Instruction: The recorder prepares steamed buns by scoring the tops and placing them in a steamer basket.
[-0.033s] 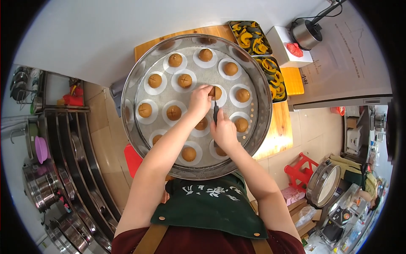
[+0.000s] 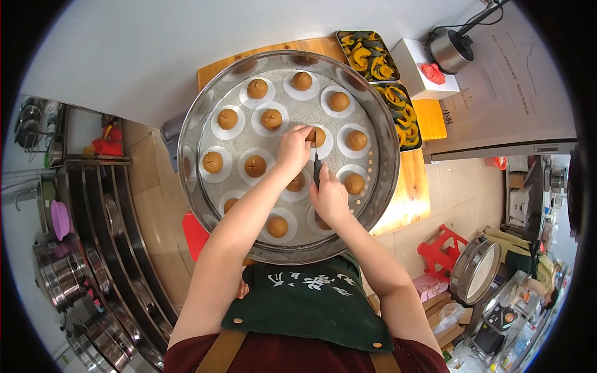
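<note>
My left hand (image 2: pixel 294 150) has its fingers on a brown dough ball (image 2: pixel 319 137) on a white paper round, near the middle of a large round steel steamer (image 2: pixel 387 155). My right hand (image 2: pixel 331 197) grips a black-handled knife (image 2: pixel 317 166), its blade at that same ball, just beside my left fingertips. Around them several other balls (image 2: pixel 338 101) sit on their own paper rounds on the mesh liner. Some, like the one at upper left (image 2: pixel 271 118), bear crossed cuts on top. Balls near the lower edge are partly hidden by my arms.
The steamer sits on a wooden table (image 2: pixel 405 191). Two trays of cut pumpkin (image 2: pixel 367 57) are at right, near a white box (image 2: pixel 413 62) and steel pot (image 2: pixel 449 53). A red stool (image 2: pixel 443 248) and another steamer (image 2: pixel 474 268) stand lower right. Steel racks (image 2: pixel 109 230) line the left.
</note>
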A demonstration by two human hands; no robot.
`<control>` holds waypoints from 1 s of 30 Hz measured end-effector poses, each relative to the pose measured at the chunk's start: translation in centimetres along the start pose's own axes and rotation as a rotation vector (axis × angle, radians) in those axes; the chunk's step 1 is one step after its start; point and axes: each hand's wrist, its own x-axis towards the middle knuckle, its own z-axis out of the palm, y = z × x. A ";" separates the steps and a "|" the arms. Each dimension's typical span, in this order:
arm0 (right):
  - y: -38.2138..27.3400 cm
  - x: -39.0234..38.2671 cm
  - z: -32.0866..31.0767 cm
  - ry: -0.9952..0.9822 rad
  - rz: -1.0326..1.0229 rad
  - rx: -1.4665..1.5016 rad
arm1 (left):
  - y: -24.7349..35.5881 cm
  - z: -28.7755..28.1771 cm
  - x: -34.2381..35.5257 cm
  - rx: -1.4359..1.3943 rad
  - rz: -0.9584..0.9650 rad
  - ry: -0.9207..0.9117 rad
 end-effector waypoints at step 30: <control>1.4 1.2 -2.6 0.034 -0.041 0.113 | 0.4 -1.6 1.6 0.039 0.069 -0.219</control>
